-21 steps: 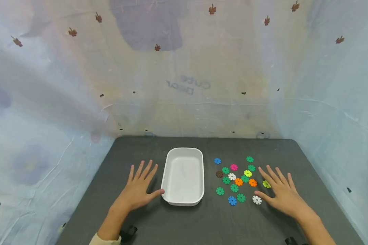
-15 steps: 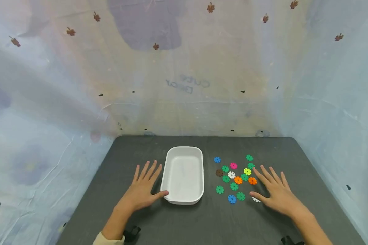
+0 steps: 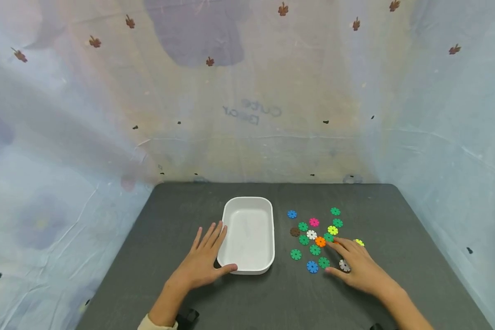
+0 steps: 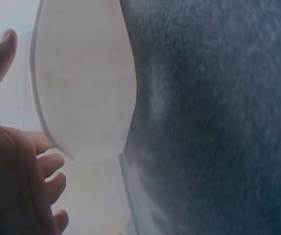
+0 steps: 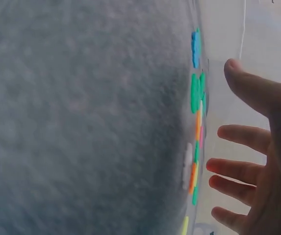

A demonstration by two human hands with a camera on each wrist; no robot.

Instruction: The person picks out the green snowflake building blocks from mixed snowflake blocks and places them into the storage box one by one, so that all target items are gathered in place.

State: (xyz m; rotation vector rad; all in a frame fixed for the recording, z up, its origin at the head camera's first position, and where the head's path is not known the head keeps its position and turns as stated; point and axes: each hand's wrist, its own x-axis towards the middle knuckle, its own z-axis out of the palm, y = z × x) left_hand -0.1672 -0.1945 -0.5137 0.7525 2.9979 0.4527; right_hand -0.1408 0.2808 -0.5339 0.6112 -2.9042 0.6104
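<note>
My left hand (image 3: 203,261) is spread at the left side of a white rectangular tray (image 3: 247,269), its fingertips and thumb overlapping the rim in the head view. In the left wrist view the fingers (image 4: 52,166) reach toward the tray's edge. My right hand (image 3: 356,268) hovers over the right part of a scatter of notched plastic discs, fingers lightly bent and holding nothing. A white disc (image 3: 344,265) lies between its thumb and index finger. An orange disc (image 3: 320,241) and a green disc (image 3: 323,262) lie near its fingertips; another orange disc is mostly hidden beneath the fingers.
More discs spread between tray and right hand, among them a pink disc (image 3: 314,222), a brown disc (image 3: 294,232) and a blue disc (image 3: 292,214). The dark grey table (image 3: 247,307) meets a patterned sheet (image 3: 247,156) behind and at both sides.
My left hand has moved right, up to the tray's rim. My right hand has moved left over the discs, its fingers drawing together and bending. Tray and discs stay put.
</note>
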